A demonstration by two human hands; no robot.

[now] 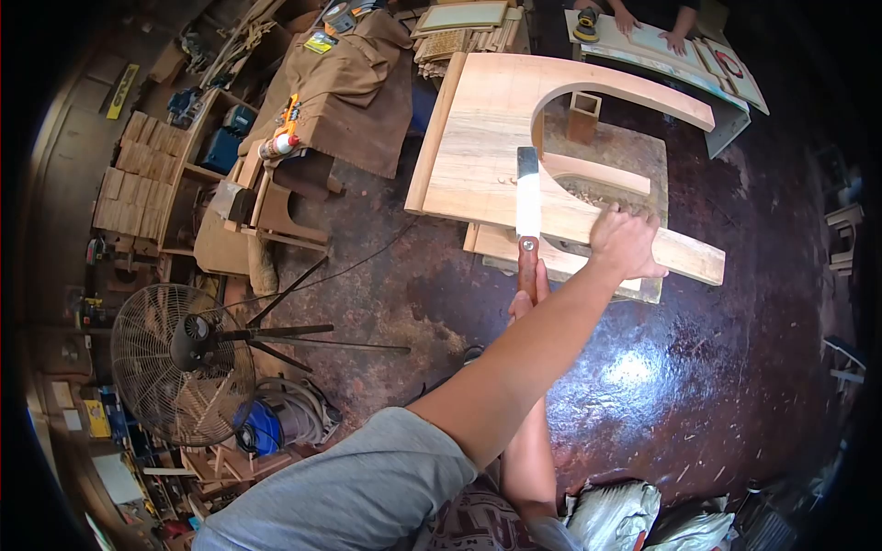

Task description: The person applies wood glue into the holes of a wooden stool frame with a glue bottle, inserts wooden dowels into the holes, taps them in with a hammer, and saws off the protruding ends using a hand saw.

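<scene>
A pale wooden panel (487, 119) with a U-shaped cutout and two long arms lies on a stand of other wooden parts. My left hand (629, 241) grips the panel's nearer arm, its fingers curled over the wood and its thumb on the right side. Lower and to the left, my right hand (525, 298) is closed round the reddish-brown handle of a flat metal-bladed tool (528, 197). The blade points away from me and overlaps the panel just left of the cutout. My left forearm crosses above my right arm and hides part of it.
A black standing fan (184, 363) is at the left, its legs reaching across the floor. Behind it are a cloth-covered bench (354, 115) and stacked wood blocks (138, 179). Another person's hands (675, 41) rest on a far worktable (643, 57). Sacks (614, 514) lie at the bottom.
</scene>
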